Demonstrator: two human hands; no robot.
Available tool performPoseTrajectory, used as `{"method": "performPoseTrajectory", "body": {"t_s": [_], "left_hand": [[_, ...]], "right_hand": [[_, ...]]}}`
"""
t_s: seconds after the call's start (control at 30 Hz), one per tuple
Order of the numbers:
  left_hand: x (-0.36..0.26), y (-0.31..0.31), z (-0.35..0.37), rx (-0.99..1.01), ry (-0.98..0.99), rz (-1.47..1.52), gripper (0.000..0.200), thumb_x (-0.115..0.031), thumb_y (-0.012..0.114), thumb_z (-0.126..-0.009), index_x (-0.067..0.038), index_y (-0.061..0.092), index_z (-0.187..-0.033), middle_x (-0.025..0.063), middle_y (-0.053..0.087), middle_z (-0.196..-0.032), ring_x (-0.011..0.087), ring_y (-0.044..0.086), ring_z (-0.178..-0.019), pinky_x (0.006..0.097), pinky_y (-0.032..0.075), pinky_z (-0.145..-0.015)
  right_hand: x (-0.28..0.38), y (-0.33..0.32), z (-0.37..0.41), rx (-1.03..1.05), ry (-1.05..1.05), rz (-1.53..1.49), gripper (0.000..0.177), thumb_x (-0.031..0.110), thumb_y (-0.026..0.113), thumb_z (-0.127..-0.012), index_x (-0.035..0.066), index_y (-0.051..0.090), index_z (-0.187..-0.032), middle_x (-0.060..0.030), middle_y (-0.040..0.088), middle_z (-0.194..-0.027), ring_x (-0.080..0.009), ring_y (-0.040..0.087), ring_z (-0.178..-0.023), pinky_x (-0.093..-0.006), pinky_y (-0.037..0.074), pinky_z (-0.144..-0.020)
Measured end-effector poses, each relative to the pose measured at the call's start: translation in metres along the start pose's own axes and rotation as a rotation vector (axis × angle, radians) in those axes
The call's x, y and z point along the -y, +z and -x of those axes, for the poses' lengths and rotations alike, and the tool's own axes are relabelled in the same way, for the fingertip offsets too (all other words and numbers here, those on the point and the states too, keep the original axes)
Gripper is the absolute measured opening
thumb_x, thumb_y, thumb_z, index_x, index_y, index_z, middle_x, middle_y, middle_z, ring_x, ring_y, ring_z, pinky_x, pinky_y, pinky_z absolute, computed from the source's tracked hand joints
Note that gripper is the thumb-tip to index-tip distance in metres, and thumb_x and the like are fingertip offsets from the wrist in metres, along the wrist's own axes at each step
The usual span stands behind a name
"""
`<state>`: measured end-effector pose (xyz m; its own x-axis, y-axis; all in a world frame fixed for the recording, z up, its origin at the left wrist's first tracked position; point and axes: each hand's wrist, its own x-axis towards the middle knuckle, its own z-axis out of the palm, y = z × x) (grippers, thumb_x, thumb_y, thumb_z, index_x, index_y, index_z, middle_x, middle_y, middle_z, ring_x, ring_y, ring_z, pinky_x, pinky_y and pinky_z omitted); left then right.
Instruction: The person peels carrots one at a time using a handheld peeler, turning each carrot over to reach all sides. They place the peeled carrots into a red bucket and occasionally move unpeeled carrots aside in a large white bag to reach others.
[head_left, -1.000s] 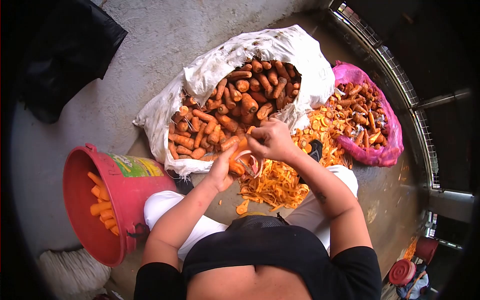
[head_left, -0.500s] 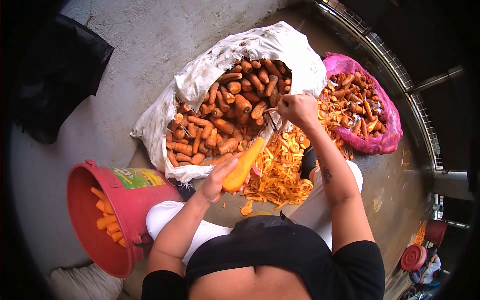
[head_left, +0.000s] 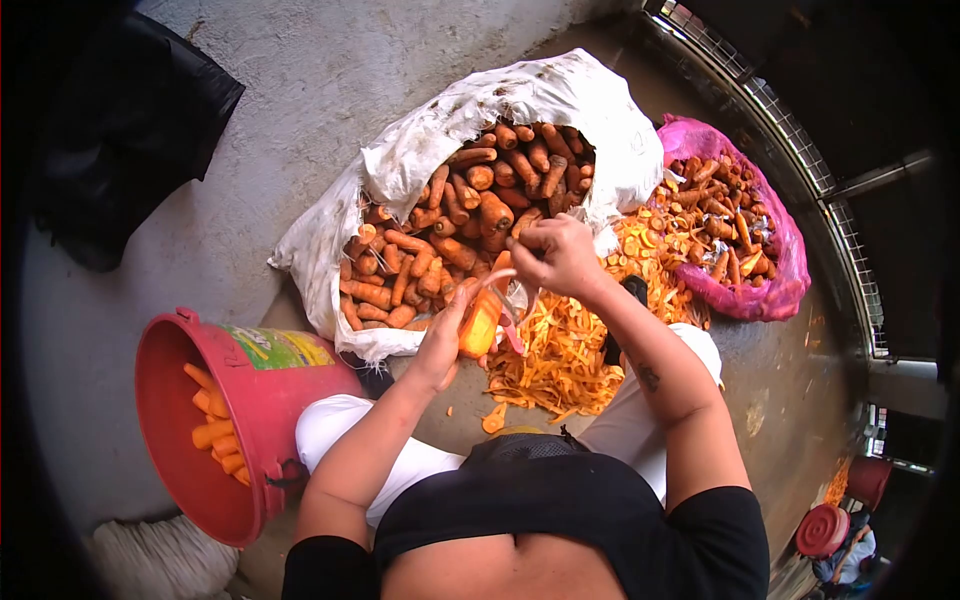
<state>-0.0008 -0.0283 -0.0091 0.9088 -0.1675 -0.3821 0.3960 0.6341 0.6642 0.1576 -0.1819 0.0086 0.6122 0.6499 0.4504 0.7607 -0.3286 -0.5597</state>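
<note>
My left fingers [head_left: 456, 310] grip a tapered bright-orange carrot [head_left: 481, 326], my right fingers [head_left: 541, 240] a pale-pink peeler [head_left: 500, 275], apparently mid-peel; another stroke would call for steady holding

At centre, the peeled carrot [head_left: 480, 330] looks smooth and moist; the carrots [head_left: 497, 212] above it are rough and matt. Their white sack [head_left: 610, 120] looks like woven plastic, creased, frayed at the edge. Right, a pink bag [head_left: 793, 292] – thin, crinkled, glossy plastic. Lower left, a bucket [head_left: 300, 392] of smooth, scuffed red plastic. Upper left, grey concrete [head_left: 310, 60] – rough, matt. Upper right, a metal grille [head_left: 785, 130] shines.
</note>
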Motion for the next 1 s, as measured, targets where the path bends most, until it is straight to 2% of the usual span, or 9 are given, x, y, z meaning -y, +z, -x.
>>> {"method": "performPoseTrajectory", "body": {"t_s": [0.07, 0.17, 0.2, 0.3, 0.43, 0.7, 0.83, 0.87, 1.0], "left_hand": [[0.003, -0.010, -0.003, 0.048, 0.008, 0.014, 0.048, -0.033, 0.042, -0.100, -0.007, 0.038, -0.139, 0.0049, 0.059, -0.105, 0.0110, 0.062, -0.080, 0.0256, 0.053, -0.058], [0.018, -0.006, -0.014, -0.258, 0.049, 0.006, 0.045, -0.033, 0.042, -0.099, -0.008, 0.043, -0.136, 0.0050, 0.061, -0.110, 0.0114, 0.063, -0.091, 0.0258, 0.054, -0.072], [0.015, -0.005, -0.009, -0.187, 0.012, 0.071, 0.042, -0.032, 0.046, -0.098, -0.007, 0.048, -0.131, 0.0058, 0.061, -0.114, 0.0135, 0.062, -0.101, 0.0283, 0.051, -0.085], [0.005, 0.001, -0.002, -0.194, -0.068, 0.033, 0.039, -0.032, 0.050, -0.096, -0.006, 0.051, -0.125, 0.0043, 0.062, -0.110, 0.0150, 0.061, -0.102, 0.0313, 0.051, -0.086], [0.019, -0.006, -0.008, -0.204, -0.119, 0.247, 0.033, -0.030, 0.051, -0.093, -0.010, 0.055, -0.119, 0.0029, 0.061, -0.106, 0.0148, 0.062, -0.094, 0.0299, 0.053, -0.078], [0.010, 0.004, -0.001, -0.166, -0.094, 0.106, 0.036, -0.034, 0.045, -0.097, -0.006, 0.052, -0.118, 0.0065, 0.059, -0.090, 0.0142, 0.059, -0.072, 0.0247, 0.046, -0.049], [0.005, 0.005, 0.007, -0.043, -0.126, 0.038, 0.041, -0.036, 0.046, -0.097, -0.005, 0.046, -0.123, 0.0089, 0.057, -0.089, 0.0140, 0.057, -0.069, 0.0225, 0.044, -0.046], [0.006, 0.003, 0.009, -0.010, -0.123, 0.024, 0.041, -0.037, 0.046, -0.097, -0.005, 0.046, -0.124, 0.0091, 0.057, -0.090, 0.0141, 0.058, -0.070, 0.0227, 0.044, -0.046], [-0.001, 0.004, 0.016, 0.011, -0.113, 0.009, 0.041, -0.036, 0.045, -0.097, -0.005, 0.046, -0.123, 0.0095, 0.057, -0.090, 0.0141, 0.058, -0.069, 0.0229, 0.045, -0.047]], "right_hand": [[0.006, 0.007, 0.006, 0.034, -0.092, 0.008, 0.024, 0.022, 0.063, -0.074, 0.011, 0.058, -0.053, -0.0045, 0.047, -0.045, -0.0192, 0.047, -0.044, -0.0334, 0.039, -0.053], [0.024, 0.016, 0.015, 0.081, -0.190, 0.007, 0.020, 0.025, 0.064, -0.070, 0.014, 0.059, -0.054, -0.0034, 0.047, -0.046, -0.0202, 0.051, -0.046, -0.0326, 0.039, -0.052], [0.028, 0.016, 0.017, 0.097, -0.189, 0.008, 0.020, 0.024, 0.065, -0.069, 0.014, 0.057, -0.053, -0.0038, 0.048, -0.047, -0.0213, 0.051, -0.047, -0.0340, 0.038, -0.051], [0.031, 0.013, 0.014, 0.052, -0.144, -0.066, 0.022, 0.017, 0.065, -0.068, 0.011, 0.051, -0.052, -0.0044, 0.044, -0.048, -0.0229, 0.047, -0.047, -0.0348, 0.035, -0.050], [0.027, 0.013, 0.014, 0.047, -0.113, -0.046, 0.023, 0.017, 0.065, -0.068, 0.011, 0.050, -0.051, -0.0043, 0.044, -0.047, -0.0231, 0.047, -0.047, -0.0353, 0.035, -0.050], [-0.001, 0.012, 0.011, 0.032, -0.018, 0.081, 0.021, 0.024, 0.060, -0.074, 0.012, 0.062, -0.057, -0.0026, 0.052, -0.047, -0.0171, 0.053, -0.047, -0.0320, 0.044, -0.054], [-0.035, -0.008, 0.002, 0.030, 0.255, 0.249, 0.023, 0.026, 0.060, -0.078, 0.014, 0.063, -0.059, -0.0033, 0.055, -0.048, -0.0180, 0.055, -0.046, -0.0340, 0.046, -0.060], [-0.047, -0.011, 0.004, -0.016, 0.164, 0.441, 0.025, 0.029, 0.062, -0.080, 0.014, 0.064, -0.060, -0.0026, 0.055, -0.047, -0.0190, 0.054, -0.043, -0.0341, 0.047, -0.063], [-0.068, -0.026, 0.003, 0.110, 0.557, 0.570, 0.026, 0.031, 0.058, -0.082, 0.015, 0.070, -0.067, -0.0056, 0.064, -0.057, -0.0181, 0.061, -0.050, -0.0317, 0.050, -0.062]]}}
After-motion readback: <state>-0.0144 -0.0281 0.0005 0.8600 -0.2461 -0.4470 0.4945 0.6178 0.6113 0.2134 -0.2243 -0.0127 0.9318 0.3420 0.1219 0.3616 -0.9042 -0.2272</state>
